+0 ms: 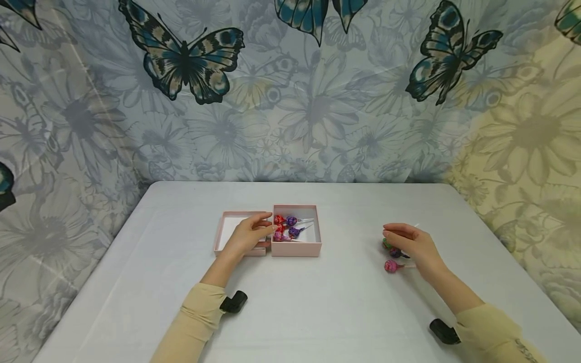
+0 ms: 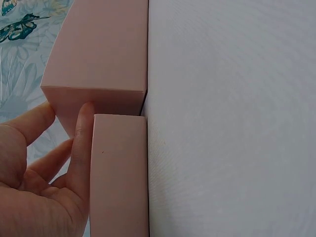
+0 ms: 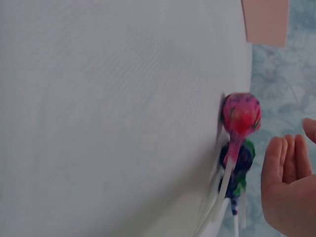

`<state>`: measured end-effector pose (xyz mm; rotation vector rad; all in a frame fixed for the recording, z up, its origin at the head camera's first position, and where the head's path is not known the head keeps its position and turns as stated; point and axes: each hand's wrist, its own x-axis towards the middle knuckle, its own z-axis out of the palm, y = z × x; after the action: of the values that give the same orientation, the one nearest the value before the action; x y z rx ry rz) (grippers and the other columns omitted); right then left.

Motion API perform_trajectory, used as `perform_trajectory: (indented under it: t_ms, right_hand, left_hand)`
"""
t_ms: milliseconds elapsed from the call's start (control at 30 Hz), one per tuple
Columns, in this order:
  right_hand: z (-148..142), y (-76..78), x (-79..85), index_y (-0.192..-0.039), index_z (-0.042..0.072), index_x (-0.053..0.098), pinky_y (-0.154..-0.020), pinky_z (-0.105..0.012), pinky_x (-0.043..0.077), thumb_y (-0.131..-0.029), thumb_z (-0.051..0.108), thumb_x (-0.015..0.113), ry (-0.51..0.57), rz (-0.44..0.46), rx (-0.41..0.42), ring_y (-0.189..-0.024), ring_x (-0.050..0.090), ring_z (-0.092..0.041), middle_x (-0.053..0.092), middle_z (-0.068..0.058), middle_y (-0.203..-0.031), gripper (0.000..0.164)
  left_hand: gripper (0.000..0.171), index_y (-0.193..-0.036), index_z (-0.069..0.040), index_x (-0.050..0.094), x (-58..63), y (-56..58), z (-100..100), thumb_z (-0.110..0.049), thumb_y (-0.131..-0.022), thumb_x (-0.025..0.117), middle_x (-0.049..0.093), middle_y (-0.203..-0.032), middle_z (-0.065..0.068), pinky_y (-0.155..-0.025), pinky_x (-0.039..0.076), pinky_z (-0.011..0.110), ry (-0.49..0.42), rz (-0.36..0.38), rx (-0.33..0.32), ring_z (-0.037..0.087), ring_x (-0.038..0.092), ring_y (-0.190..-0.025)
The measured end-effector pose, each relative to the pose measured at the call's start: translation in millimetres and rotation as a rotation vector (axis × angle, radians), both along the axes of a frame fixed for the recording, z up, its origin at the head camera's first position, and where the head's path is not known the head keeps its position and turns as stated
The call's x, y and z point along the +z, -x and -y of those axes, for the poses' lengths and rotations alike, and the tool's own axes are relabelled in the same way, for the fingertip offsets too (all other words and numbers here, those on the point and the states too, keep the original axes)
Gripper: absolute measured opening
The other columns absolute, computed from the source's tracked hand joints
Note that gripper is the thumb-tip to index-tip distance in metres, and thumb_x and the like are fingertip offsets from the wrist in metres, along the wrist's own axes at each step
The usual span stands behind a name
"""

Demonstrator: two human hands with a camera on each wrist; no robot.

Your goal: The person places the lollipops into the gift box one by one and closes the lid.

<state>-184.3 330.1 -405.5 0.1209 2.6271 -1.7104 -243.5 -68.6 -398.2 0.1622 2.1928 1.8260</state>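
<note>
Right wrist: right hand [image 3: 292, 192], empty, loosely bent, could brush lollipops [image 3: 242, 112] and roll them; left hand [image 1: 248, 235], fingers spread, might shove the box [image 1: 296, 249].

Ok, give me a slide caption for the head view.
Left hand at a pink box of lollipops, right hand near loose lollipops.

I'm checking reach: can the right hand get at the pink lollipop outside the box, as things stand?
Probably yes. The right hand is close to the pink lollipop, whose head lies uncovered on the tabletop; the darker lollipop is beyond it, seemingly not in the way.
</note>
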Motion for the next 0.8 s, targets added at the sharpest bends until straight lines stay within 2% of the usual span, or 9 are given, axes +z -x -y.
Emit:
perform_trajectory:
  t_ms: [167, 300, 467, 600, 800]
  right_hand:
    - [-11, -1.9, -1.8, -0.129, 0.002, 0.060, -0.081, -0.016, 0.051, -0.094, 0.041, 0.065, -0.089, -0.016, -0.023, -0.094, 0.060, 0.004, 0.067, 0.017, -0.104, 0.052]
    - [-17, -4.0, -1.5, -0.125, 0.005, 0.063, -0.078, -0.016, 0.050, -0.093, 0.045, 0.065, -0.261, -0.033, -0.037, -0.093, 0.057, 0.007, 0.069, 0.008, -0.108, 0.052]
    - [-20, -8.9, -1.0, -0.114, 0.009, 0.070, -0.072, -0.021, 0.051, -0.091, 0.041, 0.068, -0.470, -0.095, -0.005, -0.096, 0.061, -0.012, 0.070, -0.007, -0.108, 0.039]
    - [-21, -13.0, -3.0, -0.107, 0.009, 0.072, -0.066, -0.020, 0.052, -0.089, 0.035, 0.073, -0.534, -0.138, 0.014, -0.095, 0.063, -0.025, 0.071, -0.008, -0.102, 0.031]
    - [-20, -16.0, -5.9, -0.102, 0.007, 0.072, -0.062, -0.022, 0.052, -0.085, 0.028, 0.078, -0.605, -0.163, 0.048, -0.090, 0.064, -0.028, 0.070, -0.007, -0.094, 0.028]
  left_hand:
    - [0.052, -0.144, -0.004, 0.047, -21.4, 12.7, 1, -0.015, -0.096, 0.065, 0.054, -0.131, 0.021, -0.078, 0.060, 0.036, -0.017, -0.009, 0.009, 0.036, 0.059, -0.114]
    - [0.051, -0.142, -0.008, 0.049, -26.7, 15.1, 1, -0.017, -0.095, 0.066, 0.056, -0.129, 0.019, -0.077, 0.060, 0.034, -0.019, -0.024, 0.017, 0.033, 0.060, -0.111]
    - [0.051, -0.142, -0.010, 0.051, -26.1, 14.9, 1, -0.019, -0.095, 0.067, 0.057, -0.128, 0.017, -0.077, 0.060, 0.034, -0.014, -0.026, 0.021, 0.030, 0.061, -0.110]
    - [0.050, -0.142, -0.010, 0.051, -25.0, 14.8, 1, -0.018, -0.094, 0.067, 0.058, -0.126, 0.016, -0.076, 0.060, 0.033, -0.004, -0.024, 0.031, 0.029, 0.061, -0.110]
    - [0.052, -0.142, -0.008, 0.050, -24.1, 13.5, 1, -0.018, -0.094, 0.067, 0.056, -0.128, 0.019, -0.077, 0.060, 0.035, -0.016, -0.024, 0.019, 0.033, 0.060, -0.111]
